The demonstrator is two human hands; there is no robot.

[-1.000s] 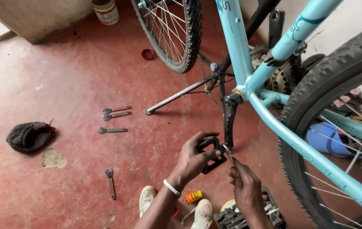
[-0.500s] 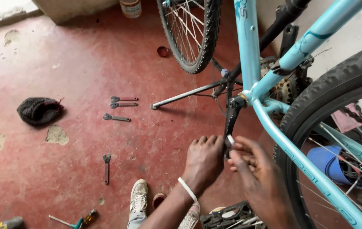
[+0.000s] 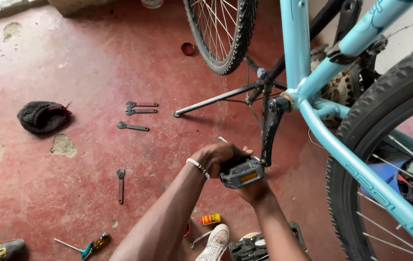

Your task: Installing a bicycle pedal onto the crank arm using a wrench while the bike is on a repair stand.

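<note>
head view: the left hand (image 3: 218,155) closes over the top of a grey pedal (image 3: 242,174) with an orange reflector, held against the lower end of the black crank arm (image 3: 270,126) of a light blue bicycle (image 3: 313,96). the right hand (image 3: 251,189) cups the pedal from below, fingers wrapped around it. by the look of it, the pedal is being seated on the crank; the next move calls for keeping its axle square to the crank eye. 4 flat spanners (image 3: 141,107) lie well apart on the red floor (image 3: 71,58). a black tool case (image 3: 255,246) near the shoes sits open; its contents are too hidden to tell.
</note>
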